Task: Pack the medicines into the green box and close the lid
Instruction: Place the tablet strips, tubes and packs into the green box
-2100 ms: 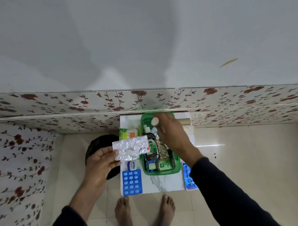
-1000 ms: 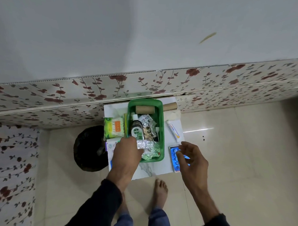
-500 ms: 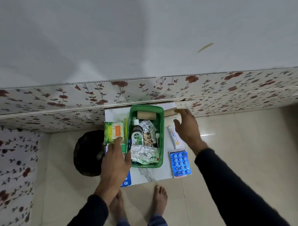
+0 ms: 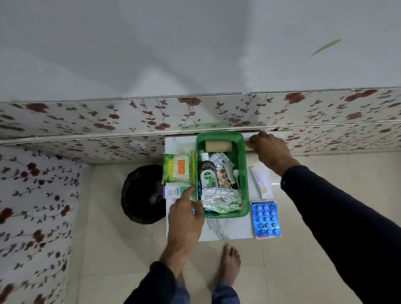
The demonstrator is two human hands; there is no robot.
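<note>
Marble tabletop (image 4: 224, 230), packing midway: right hand (image 4: 269, 152) closes on a bandage roll (image 4: 248, 146) beside the green box (image 4: 245, 176); left hand (image 4: 186, 216), fingers open, reaches toward a small carton (image 4: 174, 192). Next, the roll likely goes into the box.

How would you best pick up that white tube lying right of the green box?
Take the white tube across its narrow middle, coming straight down from above. It lies flat on the table, both long sides look free, and there seems to be room beside the green box.
</note>
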